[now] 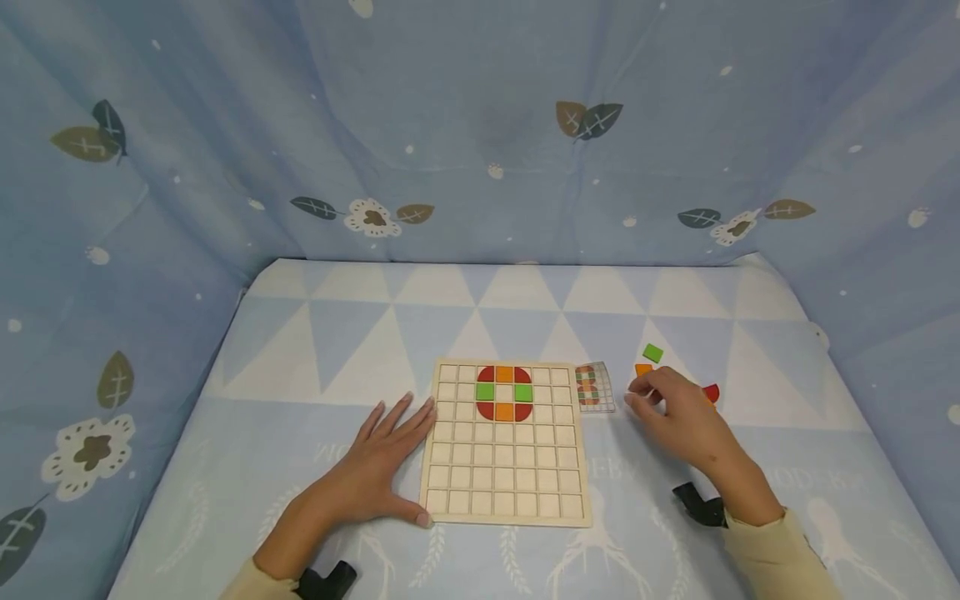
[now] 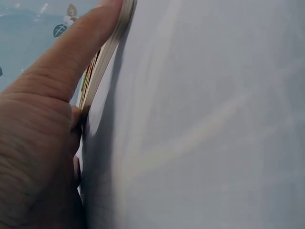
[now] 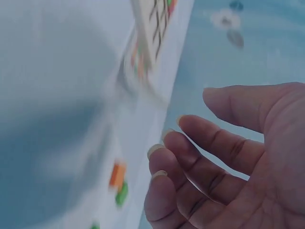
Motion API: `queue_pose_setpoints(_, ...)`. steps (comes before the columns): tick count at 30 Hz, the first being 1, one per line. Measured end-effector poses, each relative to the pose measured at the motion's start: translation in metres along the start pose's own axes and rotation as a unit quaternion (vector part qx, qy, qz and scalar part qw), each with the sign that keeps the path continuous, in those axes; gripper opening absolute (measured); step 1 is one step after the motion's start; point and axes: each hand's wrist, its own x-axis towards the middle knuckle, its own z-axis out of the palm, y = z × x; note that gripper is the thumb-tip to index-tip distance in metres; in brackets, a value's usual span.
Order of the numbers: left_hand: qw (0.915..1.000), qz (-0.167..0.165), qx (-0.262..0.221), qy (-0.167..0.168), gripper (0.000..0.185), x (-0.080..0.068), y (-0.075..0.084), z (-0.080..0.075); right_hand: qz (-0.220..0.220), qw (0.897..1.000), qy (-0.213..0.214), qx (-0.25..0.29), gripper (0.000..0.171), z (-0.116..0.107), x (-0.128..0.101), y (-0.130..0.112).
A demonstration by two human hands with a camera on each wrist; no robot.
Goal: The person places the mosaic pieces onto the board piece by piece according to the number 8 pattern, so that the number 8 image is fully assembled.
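Note:
A pale wooden grid board lies before me. Near its top sits a ring of tiles: red rounded corners, orange squares above and below, green squares at the sides, around a bare middle cell. My left hand is spread flat at the board's left side, fingertips and thumb against its edge. Right of the board my right hand hovers by the loose tiles. Its thumb and loosely bent fingers stand apart with nothing between them.
A patterned card lies against the board's upper right edge. Loose pieces lie near the right hand: a green tile, an orange tile and a red piece, partly covered by the hand. Blue fabric rises behind the table.

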Motion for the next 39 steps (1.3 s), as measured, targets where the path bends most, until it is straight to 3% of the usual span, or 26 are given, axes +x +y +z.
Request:
queue_pose_setpoints(6,1.0,-0.003,-0.003,0.001,0.144,0.0,0.001,0.0,0.045,0.999,0.015,0.003,0.022,-0.03,-0.009,0.03)
queue_pose_setpoints(11,1.0,-0.004,0.008,0.002,0.144,0.0,0.001,0.0,0.093,0.996,-0.001,0.005,0.03,-0.042,-0.013,0.052)
queue_pose_setpoints(19,1.0,-0.003,0.009,0.001,0.141,-0.001,0.001,-0.002,0.129,0.991,-0.03,-0.004,0.036,-0.035,-0.008,0.069)
queue_pose_setpoints(27,1.0,-0.004,0.009,-0.001,0.14,0.0,0.003,-0.001,0.141,0.989,-0.016,-0.041,0.037,-0.029,-0.013,0.083)
queue_pose_setpoints(39,1.0,0.002,0.008,0.004,0.14,0.0,0.0,0.001,0.185,0.98,-0.049,-0.052,0.035,-0.035,-0.013,0.084)
